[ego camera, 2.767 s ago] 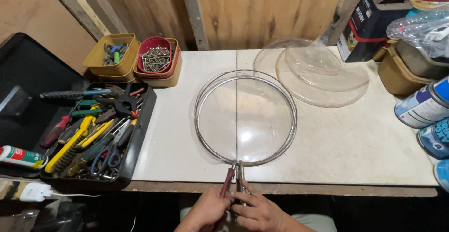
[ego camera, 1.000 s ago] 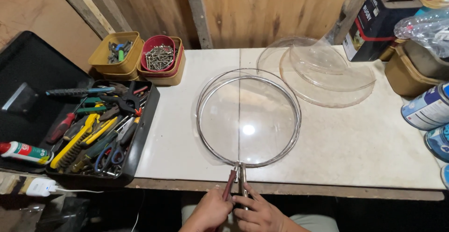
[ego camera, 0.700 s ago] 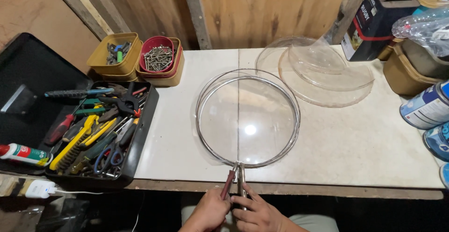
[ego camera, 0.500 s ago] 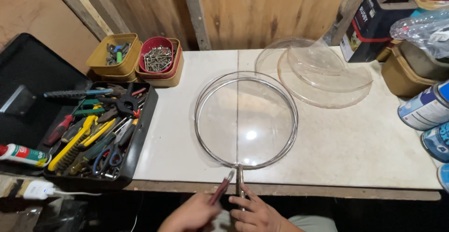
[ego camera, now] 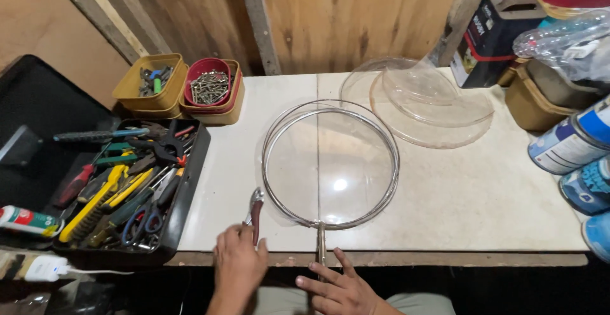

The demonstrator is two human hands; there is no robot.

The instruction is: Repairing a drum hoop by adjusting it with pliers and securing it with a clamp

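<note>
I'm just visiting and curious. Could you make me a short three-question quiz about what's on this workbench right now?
1. True or false: the left hand rests on the red-handled pliers.
2. What does the red tub at the back hold? A) screws B) paint C) scissors
3. Fill in: the right hand lies by the short metal stub of the round ______ lid.

Key:
1. True; the pliers lie on the white table left of the lid.
2. A
3. glass
</note>
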